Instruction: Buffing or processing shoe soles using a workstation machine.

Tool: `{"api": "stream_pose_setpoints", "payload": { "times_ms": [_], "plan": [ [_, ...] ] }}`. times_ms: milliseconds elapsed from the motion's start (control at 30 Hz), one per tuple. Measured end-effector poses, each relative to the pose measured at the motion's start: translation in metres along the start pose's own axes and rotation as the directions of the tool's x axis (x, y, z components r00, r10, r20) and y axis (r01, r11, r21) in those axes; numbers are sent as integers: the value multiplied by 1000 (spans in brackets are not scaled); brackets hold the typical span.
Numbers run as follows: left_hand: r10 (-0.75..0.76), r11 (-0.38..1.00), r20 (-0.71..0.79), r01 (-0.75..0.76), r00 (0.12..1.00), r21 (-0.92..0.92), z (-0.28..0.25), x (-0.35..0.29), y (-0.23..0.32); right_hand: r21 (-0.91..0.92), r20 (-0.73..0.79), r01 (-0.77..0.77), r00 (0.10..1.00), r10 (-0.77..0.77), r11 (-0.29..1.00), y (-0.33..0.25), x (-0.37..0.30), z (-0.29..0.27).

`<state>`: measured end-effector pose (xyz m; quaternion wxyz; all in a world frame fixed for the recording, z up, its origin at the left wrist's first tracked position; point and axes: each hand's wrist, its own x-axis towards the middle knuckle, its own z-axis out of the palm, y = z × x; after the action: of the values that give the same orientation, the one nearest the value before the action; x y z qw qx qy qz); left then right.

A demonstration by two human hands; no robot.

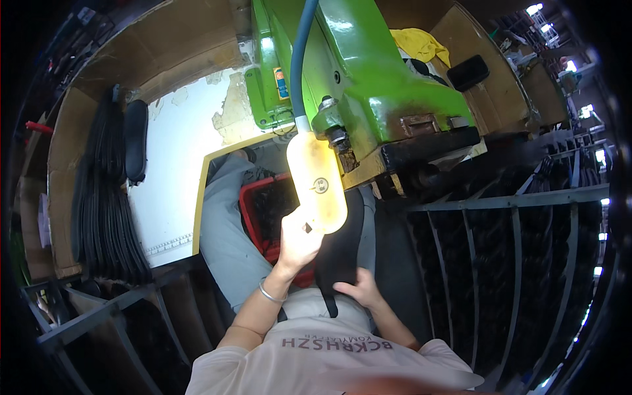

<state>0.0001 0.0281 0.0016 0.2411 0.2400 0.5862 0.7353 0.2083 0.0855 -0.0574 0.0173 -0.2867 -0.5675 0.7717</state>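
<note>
A long black flat piece (339, 263), soft-looking and tapering toward me, hangs over my lap below the green machine (388, 85). My left hand (299, 245) is closed at its left edge, its fingertips partly lost in glare and behind the glowing yellow oval lamp (317, 178). Lower down, my right hand (363, 289) grips the right side of the piece, thumb on top and the other fingers hidden underneath. The lamp sits on a blue-grey flexible neck (300, 66) beside the machine's head and covers the far end of the piece.
On the white tabletop (168, 158) to the left lies a stack of long black strips (108, 197). Cardboard walls (158, 46) border the table. A red bin (249, 210) stands between my knees. Metal racks (513, 197) flank me, and a yellow cloth (421, 45) lies behind the machine.
</note>
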Motion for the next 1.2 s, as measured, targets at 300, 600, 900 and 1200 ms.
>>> {"api": "stream_pose_setpoints", "payload": {
  "times_ms": [300, 600, 900, 1200],
  "plan": [
    [-157, 981, 101, 167, 982, -102, 14, 4, -6, 141, -547, 419, 788, -282, 897, -82, -6, -79],
    [149, 989, 20, -149, 989, 12, -4, 18, 5, 73, -442, 576, 751, -491, 815, -163, 80, -97],
    [-49, 999, 4, 49, 999, 11, -81, 17, 24, 171, -347, 580, 792, -502, 796, -153, 110, -33],
    [-235, 961, -29, 228, 972, -156, -151, -33, 5, -9, -118, 641, 761, -638, 767, -132, 112, 21]
  ]
}}
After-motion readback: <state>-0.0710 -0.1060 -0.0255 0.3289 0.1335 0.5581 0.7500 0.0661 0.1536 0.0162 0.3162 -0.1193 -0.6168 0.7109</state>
